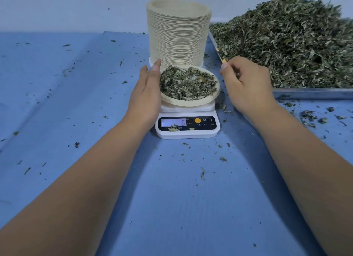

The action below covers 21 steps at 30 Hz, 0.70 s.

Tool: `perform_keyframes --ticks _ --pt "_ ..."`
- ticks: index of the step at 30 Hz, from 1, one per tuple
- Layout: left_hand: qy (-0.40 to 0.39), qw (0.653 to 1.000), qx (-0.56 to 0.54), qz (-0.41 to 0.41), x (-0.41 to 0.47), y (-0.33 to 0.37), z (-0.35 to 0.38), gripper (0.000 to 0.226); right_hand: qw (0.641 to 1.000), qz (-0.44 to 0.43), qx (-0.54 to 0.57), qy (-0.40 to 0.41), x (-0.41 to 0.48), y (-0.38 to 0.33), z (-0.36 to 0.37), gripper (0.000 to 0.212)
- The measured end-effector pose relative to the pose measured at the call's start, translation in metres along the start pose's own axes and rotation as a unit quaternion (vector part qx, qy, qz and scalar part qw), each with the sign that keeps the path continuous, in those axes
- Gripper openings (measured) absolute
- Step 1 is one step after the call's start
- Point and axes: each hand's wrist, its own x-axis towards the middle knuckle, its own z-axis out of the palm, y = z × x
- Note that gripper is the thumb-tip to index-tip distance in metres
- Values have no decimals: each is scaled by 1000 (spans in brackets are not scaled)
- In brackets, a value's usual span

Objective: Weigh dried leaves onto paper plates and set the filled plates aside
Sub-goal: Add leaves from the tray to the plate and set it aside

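Observation:
A paper plate (193, 102) heaped with dried leaves (186, 82) rests tilted on a small white scale (187, 132); the display shows 6. My left hand (147, 91) lies flat against the plate's left rim, fingers straight. To the right of the plate hovers my right hand (246, 83), fingers curled loosely, a few leaf bits visible inside them. A tall stack of empty paper plates (178, 32) stands just behind the scale. A big heap of dried leaves (292, 43) fills a metal tray (313, 92) at the right.
A blue cloth (76, 95) covers the table, creased at the left and strewn with leaf crumbs. More loose leaf bits (311, 118) lie in front of the tray. A pale wall runs behind.

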Motion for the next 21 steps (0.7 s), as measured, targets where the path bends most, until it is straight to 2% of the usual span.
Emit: perform_keyframes --ticks 3,10,16,21 --pt "-27 999 34 4 1 1 1 57 999 14 -23 -30 -1 3 1 28" --pt "5 1000 20 10 3 2 -3 47 998 26 -22 -61 1 6 2 30" --pt "-37 998 52 4 2 1 0 48 997 23 -11 -77 1 10 3 29" --pt "-19 998 61 15 4 -1 -2 48 995 25 -8 -99 1 11 1 27"
